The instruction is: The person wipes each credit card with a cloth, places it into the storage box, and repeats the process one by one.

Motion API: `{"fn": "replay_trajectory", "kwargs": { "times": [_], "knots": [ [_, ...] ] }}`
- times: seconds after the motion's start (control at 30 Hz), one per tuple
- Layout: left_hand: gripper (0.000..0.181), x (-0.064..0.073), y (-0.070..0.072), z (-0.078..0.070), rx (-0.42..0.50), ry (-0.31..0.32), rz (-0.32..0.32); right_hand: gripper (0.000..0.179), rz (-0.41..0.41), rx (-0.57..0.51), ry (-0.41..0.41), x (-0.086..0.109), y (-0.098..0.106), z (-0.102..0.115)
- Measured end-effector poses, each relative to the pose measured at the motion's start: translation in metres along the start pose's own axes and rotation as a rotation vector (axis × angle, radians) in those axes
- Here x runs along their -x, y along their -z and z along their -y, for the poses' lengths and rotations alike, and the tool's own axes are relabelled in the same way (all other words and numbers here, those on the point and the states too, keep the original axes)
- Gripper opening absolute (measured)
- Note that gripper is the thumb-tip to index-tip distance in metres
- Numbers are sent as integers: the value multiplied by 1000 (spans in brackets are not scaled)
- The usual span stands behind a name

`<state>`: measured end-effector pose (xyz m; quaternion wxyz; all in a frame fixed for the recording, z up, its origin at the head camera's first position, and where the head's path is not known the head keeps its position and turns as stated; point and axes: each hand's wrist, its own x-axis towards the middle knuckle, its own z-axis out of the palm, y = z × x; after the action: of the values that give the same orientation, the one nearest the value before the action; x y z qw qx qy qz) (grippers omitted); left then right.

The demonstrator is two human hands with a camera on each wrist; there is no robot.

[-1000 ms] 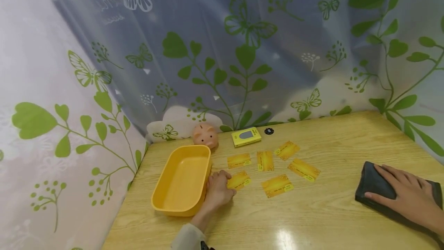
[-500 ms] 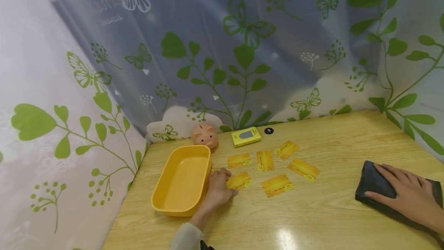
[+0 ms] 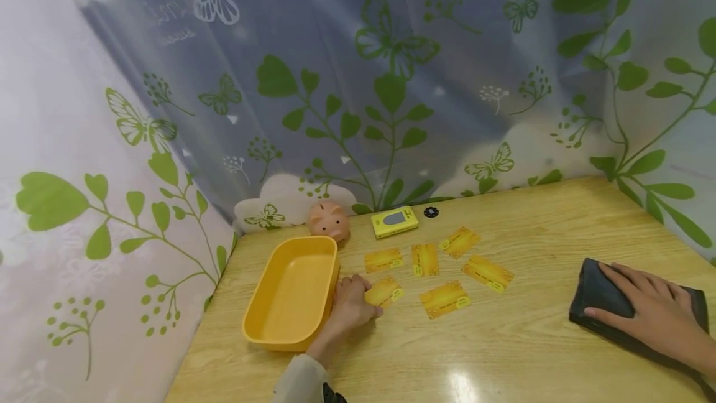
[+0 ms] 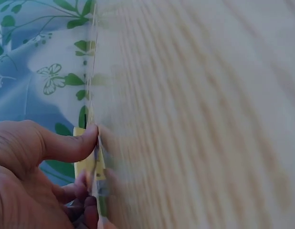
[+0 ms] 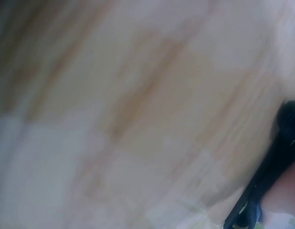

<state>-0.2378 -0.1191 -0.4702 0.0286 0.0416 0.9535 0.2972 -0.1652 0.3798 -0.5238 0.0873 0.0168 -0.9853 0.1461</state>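
In the head view my left hand (image 3: 351,310) is at the left end of a yellow-orange card (image 3: 385,293) lying on the wooden table. Its thumb and fingertips meet the card's edges, and the left wrist view shows the thumb (image 4: 71,147) and curled fingers on either side of the thin card edge. At the right, my right hand (image 3: 654,313) lies over a dark folded wallet (image 3: 603,291), fingers across its top towards the far side and thumb along the near side. Only a dark strip (image 5: 276,162) and a bit of skin show in the right wrist view.
A yellow tray (image 3: 291,285) stands left of my left hand, a pink piggy bank (image 3: 328,221) behind it. Further right are a yellow box (image 3: 394,222) and a black round chip (image 3: 431,212). Several more cards (image 3: 445,299) lie mid-table. A patterned curtain (image 3: 391,111) hangs behind.
The head view has shifted very slightly. Both hands stay where they were, the left at the card and the right on the wallet.
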Motion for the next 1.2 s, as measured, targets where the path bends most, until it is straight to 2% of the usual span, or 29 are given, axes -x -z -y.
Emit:
{"fn": "replay_trajectory", "kwargs": {
  "times": [0.17,0.33,0.5,0.67,0.87,1.03,1.2],
  "knots": [
    [50,2,1,-1,46,-8,-4,112,6,5,-4,-1,1,0],
    [52,3,2,0,73,-53,19,108,-10,3,4,-1,2,2],
    [53,5,5,0,110,-75,18,92,-73,-48,55,2,0,5],
    [50,9,7,-1,236,-71,19,72,-127,-115,117,6,0,10],
    [48,14,8,-2,337,-84,30,66,-134,-155,140,4,6,15],
    [48,18,14,-9,497,-119,59,48,-232,-180,246,7,6,14],
    [50,19,20,-15,656,-133,82,45,-302,-158,357,2,10,10]
  ]
}}
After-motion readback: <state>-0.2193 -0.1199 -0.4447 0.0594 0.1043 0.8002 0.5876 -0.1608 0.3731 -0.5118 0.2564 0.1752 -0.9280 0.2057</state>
